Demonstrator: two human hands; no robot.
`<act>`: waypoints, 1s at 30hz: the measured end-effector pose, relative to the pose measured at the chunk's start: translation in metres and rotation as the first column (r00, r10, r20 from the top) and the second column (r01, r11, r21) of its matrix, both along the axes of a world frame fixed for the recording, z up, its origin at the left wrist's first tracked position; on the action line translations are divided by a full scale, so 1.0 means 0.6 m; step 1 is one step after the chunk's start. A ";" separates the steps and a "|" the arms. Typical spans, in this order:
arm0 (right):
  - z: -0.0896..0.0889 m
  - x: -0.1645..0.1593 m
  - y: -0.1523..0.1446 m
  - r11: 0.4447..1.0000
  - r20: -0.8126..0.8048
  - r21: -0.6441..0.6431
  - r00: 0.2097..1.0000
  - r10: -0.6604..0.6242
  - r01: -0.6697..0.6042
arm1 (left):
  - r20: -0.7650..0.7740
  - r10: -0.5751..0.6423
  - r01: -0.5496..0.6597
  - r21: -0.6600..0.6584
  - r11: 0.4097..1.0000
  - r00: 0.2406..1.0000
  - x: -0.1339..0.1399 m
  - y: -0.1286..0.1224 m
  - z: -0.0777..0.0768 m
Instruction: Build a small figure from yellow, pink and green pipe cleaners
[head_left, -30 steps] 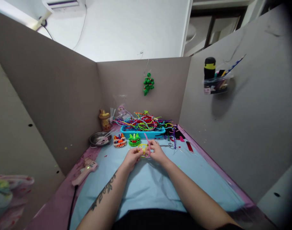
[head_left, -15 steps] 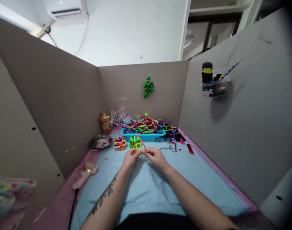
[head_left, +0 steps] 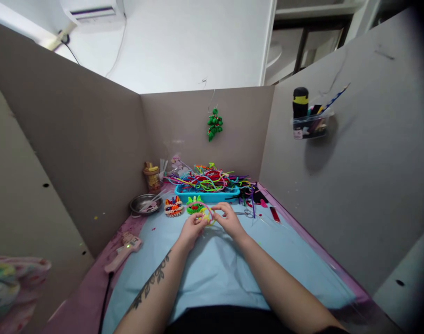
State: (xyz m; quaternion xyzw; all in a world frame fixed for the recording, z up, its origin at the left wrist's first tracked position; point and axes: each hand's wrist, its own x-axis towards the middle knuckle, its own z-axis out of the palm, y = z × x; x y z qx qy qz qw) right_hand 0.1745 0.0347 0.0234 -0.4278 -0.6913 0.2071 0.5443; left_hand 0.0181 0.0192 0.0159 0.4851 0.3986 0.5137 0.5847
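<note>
My left hand (head_left: 194, 227) pinches a yellow pipe-cleaner shape (head_left: 205, 214) above the blue cloth. A pink pipe cleaner (head_left: 202, 204) arches over it, bent into a curve. My right hand (head_left: 228, 220) has thumb and forefinger closed at the right side of the shape, by the pink strand; the exact grip is small in view. Just behind my hands sits a green fuzzy animal face (head_left: 194, 207), with an orange and white one (head_left: 173, 207) to its left. Scissors (head_left: 246, 213) lie to the right of my right hand.
A blue tray (head_left: 217, 196) heaped with colourful pipe cleaners (head_left: 212, 178) stands at the back. On the left are a metal bowl (head_left: 135, 204) and a pink glue gun (head_left: 124, 254) with a cord. Grey panels (head_left: 205, 148) enclose the table; a pen holder (head_left: 309, 127) hangs at right.
The pink pipe cleaner went from a straight slanted strand to an arch over the yellow shape. My right hand has lifted slightly and its fingers have shifted. The view has tilted a little.
</note>
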 end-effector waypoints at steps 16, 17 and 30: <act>-0.022 -0.010 0.003 0.998 0.080 -0.058 0.997 0.022 -0.017 | -0.082 0.055 -0.043 0.144 0.989 0.995 -0.001 0.004 -0.004; -0.024 -0.010 0.005 0.997 0.075 -0.073 0.997 0.033 -0.027 | -0.087 0.056 -0.042 0.154 0.987 0.995 0.000 0.004 -0.004; -0.047 -0.015 0.019 0.998 0.048 -0.067 0.999 0.022 -0.019 | -0.127 0.107 -0.085 0.167 0.982 0.986 0.000 0.010 -0.014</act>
